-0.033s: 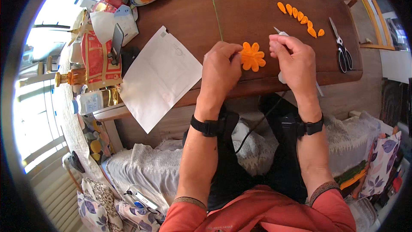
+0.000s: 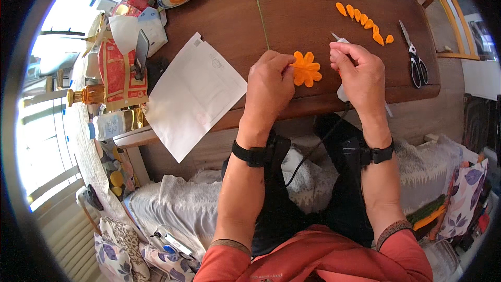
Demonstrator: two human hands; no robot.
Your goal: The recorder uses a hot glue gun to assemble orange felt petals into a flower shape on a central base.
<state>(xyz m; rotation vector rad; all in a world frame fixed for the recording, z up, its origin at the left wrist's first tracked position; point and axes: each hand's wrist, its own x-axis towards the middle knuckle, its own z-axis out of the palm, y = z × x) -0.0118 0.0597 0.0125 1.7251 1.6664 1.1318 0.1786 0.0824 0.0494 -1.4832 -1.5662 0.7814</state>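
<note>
- Orange and felt-like, the flower (image 2: 307,69) sits between the two hands, near the front edge of the brown tabletop (image 2: 308,15); whether it rests on the wood or hangs just above, I can't tell.
- Left hand (image 2: 270,75): thumb and fingers drawn together, pinching the flower by its left side.
- Right hand (image 2: 359,70): curled around a white glue gun (image 2: 342,93), just right of the flower and apart from it.
- The flower looks light, soft and floppy, easily bent but hardly slippery; I'd judge a gentle pinch on an outer petal safest, leaving the middle free.
- Its open face is turned upward, petals fanning all round, so no long axis stands out.
- The glue gun seems stiff and fairly light, best held by its handle, with fingers clear of the tip, which could be hot.
- Its tip points away from the person and slightly left, past the flower; the long axis slants back rightward under the hand, and a dark cord (image 2: 332,131) trails toward the lap.
- Farther right lie a row of loose petals (image 2: 364,19) and scissors (image 2: 414,58), blades pointing away.
</note>
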